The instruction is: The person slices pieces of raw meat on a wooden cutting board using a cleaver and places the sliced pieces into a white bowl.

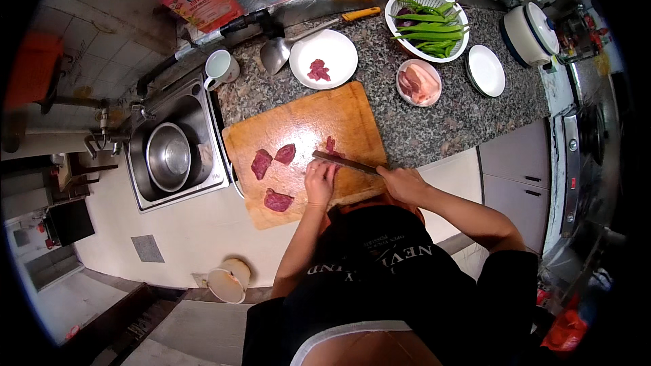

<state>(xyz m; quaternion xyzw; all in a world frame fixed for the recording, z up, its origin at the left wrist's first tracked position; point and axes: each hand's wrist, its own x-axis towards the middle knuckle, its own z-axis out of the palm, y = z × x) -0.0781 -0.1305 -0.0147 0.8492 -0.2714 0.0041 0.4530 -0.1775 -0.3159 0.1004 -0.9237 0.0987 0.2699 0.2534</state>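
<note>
A wooden cutting board (pixel 319 118) lies in front of me at the counter's edge. My right hand (pixel 401 184) is closed round the handle of a kitchen knife (pixel 352 163), its blade pointing left across the board. Right beside the blade, my left hand (pixel 320 179) presses a piece of red meat down with bent fingers; most of that piece is hidden. Thin meat slices (pixel 330 144) lie just beyond the blade. On the board's left half rest three chunks of raw meat (pixel 261 163). A white plate (pixel 337 51) behind the board carries a small heap of sliced meat (pixel 318 70).
To the left is a sink (pixel 139 156) with a metal bowl (pixel 168 156). Behind the board stand a white mug (pixel 222 68), a spatula (pixel 277 54), a basket (pixel 393 10) of green peppers, a bowl of pale meat (pixel 419 83) and white dishes (pixel 485 71). A pot (pixel 529 34) stands far right.
</note>
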